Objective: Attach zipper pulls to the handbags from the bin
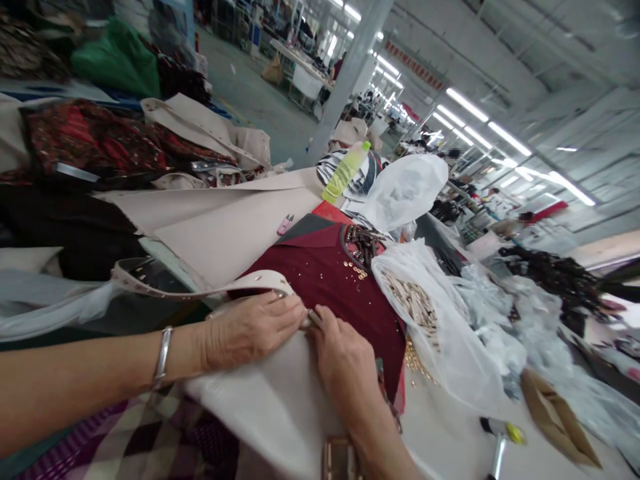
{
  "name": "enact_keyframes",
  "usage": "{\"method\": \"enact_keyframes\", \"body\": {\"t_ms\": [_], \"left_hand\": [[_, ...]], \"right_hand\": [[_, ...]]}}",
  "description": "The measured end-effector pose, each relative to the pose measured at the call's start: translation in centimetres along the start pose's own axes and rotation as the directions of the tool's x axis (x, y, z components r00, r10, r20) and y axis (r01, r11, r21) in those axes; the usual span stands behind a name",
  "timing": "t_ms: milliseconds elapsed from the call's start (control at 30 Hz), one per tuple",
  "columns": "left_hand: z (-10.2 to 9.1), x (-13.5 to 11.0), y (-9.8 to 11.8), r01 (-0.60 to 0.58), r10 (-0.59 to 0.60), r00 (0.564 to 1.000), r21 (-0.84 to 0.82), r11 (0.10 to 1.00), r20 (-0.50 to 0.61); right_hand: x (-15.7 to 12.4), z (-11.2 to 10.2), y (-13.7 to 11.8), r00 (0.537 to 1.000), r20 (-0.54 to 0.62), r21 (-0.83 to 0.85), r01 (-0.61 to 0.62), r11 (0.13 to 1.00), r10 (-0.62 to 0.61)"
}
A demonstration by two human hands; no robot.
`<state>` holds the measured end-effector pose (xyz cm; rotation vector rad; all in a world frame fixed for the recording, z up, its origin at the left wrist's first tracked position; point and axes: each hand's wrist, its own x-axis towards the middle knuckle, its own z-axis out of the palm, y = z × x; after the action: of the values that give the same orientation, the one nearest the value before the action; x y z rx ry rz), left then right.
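Observation:
My left hand (249, 331) lies curled on a beige fabric piece (270, 400), its fingertips pinching the end of a beige studded belt (200, 288) where a small metal part shows. My right hand (345, 363) is closed too and meets the left at that same metal part; what it pinches is too small to name. A silver bracelet (163, 357) sits on my left wrist. Just beyond the hands lies a maroon cloth (325, 273) strewn with small gold studs (356, 269).
A clear bag of metal pieces (420, 307) lies right of the maroon cloth. A yellow-green bottle (345, 172), a white bag (405, 190) and pink clippers (285, 225) sit farther back. Piles of patterned garments (95, 143) fill the left. A tool (500, 440) and brown cardboard (555, 417) lie lower right.

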<state>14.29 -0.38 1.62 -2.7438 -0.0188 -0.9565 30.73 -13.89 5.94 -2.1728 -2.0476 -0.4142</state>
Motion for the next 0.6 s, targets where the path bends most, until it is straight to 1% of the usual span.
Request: {"method": "enact_keyframes", "body": {"t_ms": [67,167,300,367,433,467,500,533,567,600], "left_hand": [[1.2,-0.7,0.3,-0.019,0.020,0.999,-0.022,1.000,0.034],[1.6,-1.2,0.4,0.005,0.001,0.997,-0.066,0.998,0.082],[1.2,-0.7,0.3,0.061,-0.035,0.985,-0.153,0.986,0.168],[1.0,-0.4,0.4,0.078,-0.050,0.983,-0.157,0.985,0.175],[0.8,-0.3,0.5,0.083,-0.060,0.984,-0.135,0.987,0.165],[0.8,-0.3,0.7,0.080,-0.059,0.985,-0.126,0.989,0.163],[0.8,-0.5,0.8,0.083,-0.062,0.985,-0.121,0.989,0.164],[0.9,-0.7,0.9,0.084,-0.065,0.986,-0.123,0.989,0.154],[1.0,-1.1,1.0,0.086,-0.069,0.989,-0.132,0.987,0.132],[1.3,-1.5,1.1,0.090,-0.076,0.992,-0.145,0.985,0.098]], "right_hand": [[-1.2,1.7,-0.1,0.999,-0.029,0.039,0.032,0.999,-0.031],[-2.7,3.0,-0.5,0.998,-0.058,0.110,0.022,0.994,-0.016],[-2.9,3.0,-1.3,0.995,-0.063,0.256,-0.059,0.965,0.077],[-3.1,2.4,-1.0,0.991,-0.048,0.361,-0.097,0.928,0.122],[-4.1,1.4,0.4,0.992,-0.018,0.453,-0.101,0.886,0.122],[-5.0,0.9,1.7,0.992,-0.014,0.474,-0.104,0.874,0.126],[-6.3,0.3,3.2,0.988,-0.018,0.473,-0.126,0.872,0.153],[-7.9,-0.2,4.9,0.975,-0.034,0.447,-0.183,0.876,0.221],[-9.8,-0.6,6.6,0.941,-0.061,0.386,-0.286,0.877,0.333],[-11.8,-1.0,8.3,0.876,-0.094,0.307,-0.427,0.850,0.474]]}}
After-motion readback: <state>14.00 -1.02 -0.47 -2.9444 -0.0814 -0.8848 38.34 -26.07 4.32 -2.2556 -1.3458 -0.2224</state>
